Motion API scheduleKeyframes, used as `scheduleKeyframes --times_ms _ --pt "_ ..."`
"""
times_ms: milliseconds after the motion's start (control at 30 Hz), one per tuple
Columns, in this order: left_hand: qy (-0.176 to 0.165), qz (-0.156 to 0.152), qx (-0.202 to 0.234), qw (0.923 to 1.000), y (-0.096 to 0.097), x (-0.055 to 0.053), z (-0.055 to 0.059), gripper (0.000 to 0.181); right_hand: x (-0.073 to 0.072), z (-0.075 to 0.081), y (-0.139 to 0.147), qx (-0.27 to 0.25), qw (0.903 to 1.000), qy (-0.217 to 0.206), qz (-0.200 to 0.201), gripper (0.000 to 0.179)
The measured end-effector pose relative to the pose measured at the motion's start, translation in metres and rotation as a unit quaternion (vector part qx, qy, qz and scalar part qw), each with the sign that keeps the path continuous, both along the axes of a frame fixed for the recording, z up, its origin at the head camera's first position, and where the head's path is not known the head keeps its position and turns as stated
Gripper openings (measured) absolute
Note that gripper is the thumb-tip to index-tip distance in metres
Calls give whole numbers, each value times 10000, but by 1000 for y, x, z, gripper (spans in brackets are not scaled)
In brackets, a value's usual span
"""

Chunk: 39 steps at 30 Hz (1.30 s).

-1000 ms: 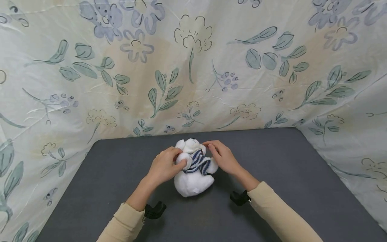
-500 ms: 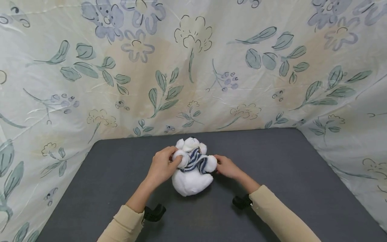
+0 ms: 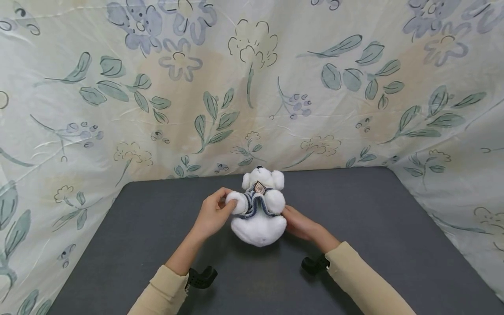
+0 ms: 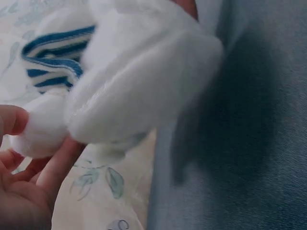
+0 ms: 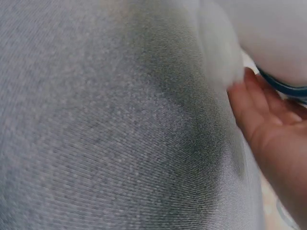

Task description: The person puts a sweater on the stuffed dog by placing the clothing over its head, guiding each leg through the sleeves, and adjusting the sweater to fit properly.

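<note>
A white plush bear (image 3: pixel 257 229) with round ears and a black nose tips its face upward between both hands. It wears a blue-and-white striped knit top (image 3: pixel 256 204) with a small brown patch (image 3: pixel 260 187) at the chest. My left hand (image 3: pixel 212 214) pinches the bear's paw (image 4: pixel 41 127) between thumb and fingers. On the other side, my right hand (image 3: pixel 303 225) is against the bear's lower flank; in the right wrist view its fingers (image 5: pixel 254 100) are extended and nearly straight beside the white fur. The bear partly hides those fingertips in the head view.
A dark grey table (image 3: pixel 157 245) lies under the bear. Behind it and along both sides hangs a pale cloth (image 3: pixel 252 122) printed with flowers and leaves. Black wrist mounts (image 3: pixel 202 277) sit below both forearms, which have cream sleeves (image 3: pixel 366 280).
The bear has turned and shifted slightly right and away, bringing the chest patch into view. My right hand has moved down from near its ear to its lower side; the left keeps hold of the paw.
</note>
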<state>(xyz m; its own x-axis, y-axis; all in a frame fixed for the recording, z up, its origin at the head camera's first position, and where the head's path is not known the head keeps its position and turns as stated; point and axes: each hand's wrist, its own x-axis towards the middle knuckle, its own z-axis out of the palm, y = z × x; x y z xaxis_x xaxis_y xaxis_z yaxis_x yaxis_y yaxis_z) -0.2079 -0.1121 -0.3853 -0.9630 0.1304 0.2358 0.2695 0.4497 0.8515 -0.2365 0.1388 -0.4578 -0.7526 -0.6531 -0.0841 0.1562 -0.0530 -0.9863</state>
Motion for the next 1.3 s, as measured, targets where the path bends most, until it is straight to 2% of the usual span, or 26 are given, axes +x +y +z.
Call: scheduleKeyframes --times_ms 133,333,433,600,700,800,867,1000,1200,1300 --pt "-452 -343 353 9978 -1 0 -3 16 1 4 2 -395 9982 -366 278 64" --pt "-844 -838 684 9905 -3 -2 -7 21 3 7 3 -767 9942 -688 317 69" --pt "-964 -1041 565 9883 -5 -3 -7 23 4 6 5 -686 9960 -550 140 70" --pt "-912 -1396 -95 9860 -11 -7 -2 24 3 7 5 -528 9981 -126 -301 69" --pt "-773 -1272 -419 9880 -12 -9 6 22 3 10 4 -378 9978 135 -528 71" --pt "-618 -855 -533 9930 -9 -10 14 21 2 14 3 52 9957 504 -770 71" --pt "-527 -573 -476 9958 -6 -10 19 23 2 16 2 519 9906 840 -947 70" --pt "-394 -379 -233 9982 0 -11 28 36 4 21 0 1262 9735 1541 -1123 63" --pt "-462 -389 -72 9982 10 -11 33 51 12 32 -2 1677 9541 2261 -1017 62" --pt "-425 -286 -97 9986 15 -9 33 51 12 30 -3 2027 9339 2729 -1105 65"
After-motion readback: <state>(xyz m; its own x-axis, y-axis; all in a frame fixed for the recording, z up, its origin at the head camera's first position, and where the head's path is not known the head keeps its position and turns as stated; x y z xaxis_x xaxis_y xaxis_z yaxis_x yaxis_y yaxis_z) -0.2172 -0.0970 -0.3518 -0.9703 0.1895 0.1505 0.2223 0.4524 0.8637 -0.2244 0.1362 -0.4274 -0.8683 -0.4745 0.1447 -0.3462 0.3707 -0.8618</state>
